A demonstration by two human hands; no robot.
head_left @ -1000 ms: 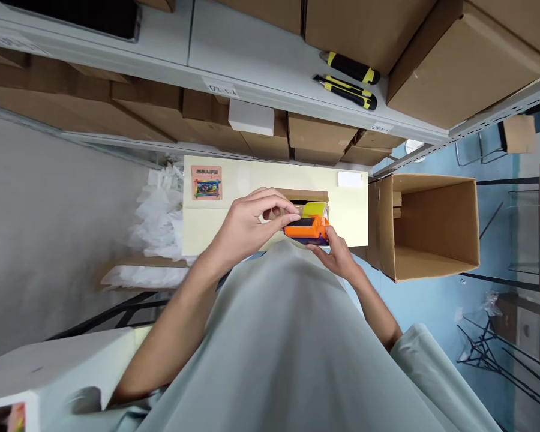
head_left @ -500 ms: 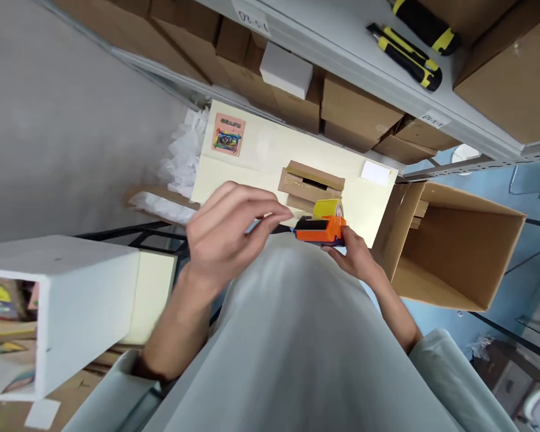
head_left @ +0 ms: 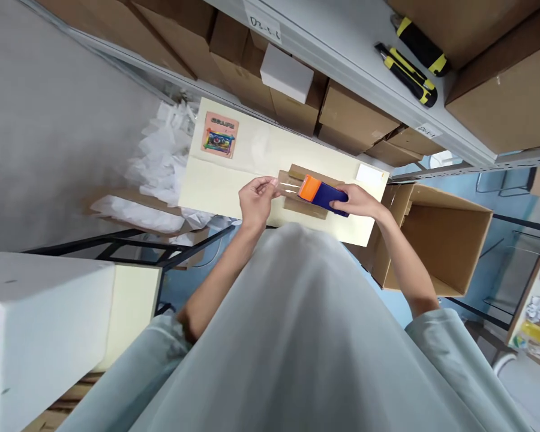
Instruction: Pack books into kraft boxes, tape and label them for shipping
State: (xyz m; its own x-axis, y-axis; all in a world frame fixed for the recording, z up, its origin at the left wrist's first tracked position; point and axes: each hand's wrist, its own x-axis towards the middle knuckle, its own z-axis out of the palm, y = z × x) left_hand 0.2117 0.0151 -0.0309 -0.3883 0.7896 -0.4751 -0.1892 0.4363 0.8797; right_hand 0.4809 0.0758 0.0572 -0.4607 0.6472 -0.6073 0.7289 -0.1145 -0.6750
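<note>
My right hand (head_left: 360, 201) grips an orange and blue tape dispenser (head_left: 321, 192) held over a small brown cardboard box (head_left: 297, 174). That box rests on a pale yellow board (head_left: 234, 174). My left hand (head_left: 256, 197) pinches the free end of a clear tape strip (head_left: 288, 187) pulled out from the dispenser, stretched across the small box. Both hands hover just above the board.
A large cardboard box (head_left: 436, 240) lies open on its side at the right. Grey shelves above hold brown cartons, a white box (head_left: 286, 80) and two yellow-black utility knives (head_left: 411, 57). White plastic bags (head_left: 162, 168) lie left of the board. A white box (head_left: 45, 330) stands near left.
Both hands moved forward over the small box. The dispenser turned so its blue handle faces up, and my left hand now pulls a tape strip out to the left.
</note>
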